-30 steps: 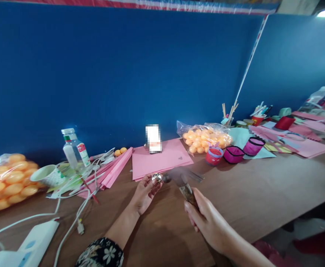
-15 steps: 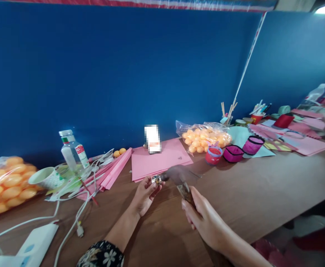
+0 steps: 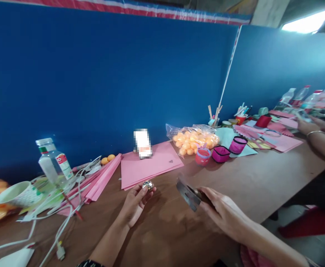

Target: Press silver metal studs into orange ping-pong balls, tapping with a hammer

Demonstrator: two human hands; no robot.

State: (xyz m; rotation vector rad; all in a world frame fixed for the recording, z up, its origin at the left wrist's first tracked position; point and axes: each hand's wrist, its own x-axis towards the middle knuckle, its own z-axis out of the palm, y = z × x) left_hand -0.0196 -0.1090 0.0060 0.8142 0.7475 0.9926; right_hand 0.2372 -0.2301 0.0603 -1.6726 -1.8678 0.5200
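Note:
My left hand (image 3: 135, 207) pinches a small shiny metallic ball (image 3: 148, 185) between thumb and fingers, just in front of the stacked pink paper sheets (image 3: 162, 165). To its right, my right hand (image 3: 224, 213) is wrapped around the handle of a hammer (image 3: 189, 195). The hammer's dark head, slightly blurred, is held apart from the ball, over the brown table (image 3: 162, 237). Most of the handle is hidden by my right hand.
Yellow-orange balls in a plastic bag (image 3: 191, 142) lie behind small fabric cups (image 3: 220, 154). At left are a clear bottle (image 3: 53, 161), a paper cup (image 3: 19, 194), white cables (image 3: 65, 222) and pink strips (image 3: 101, 181). Another person's hands (image 3: 312, 128) are at far right.
The hammer head, earlier close against the ball, has swung away to the right and turned. My left hand keeps its grip on the ball. The view has shifted to the right.

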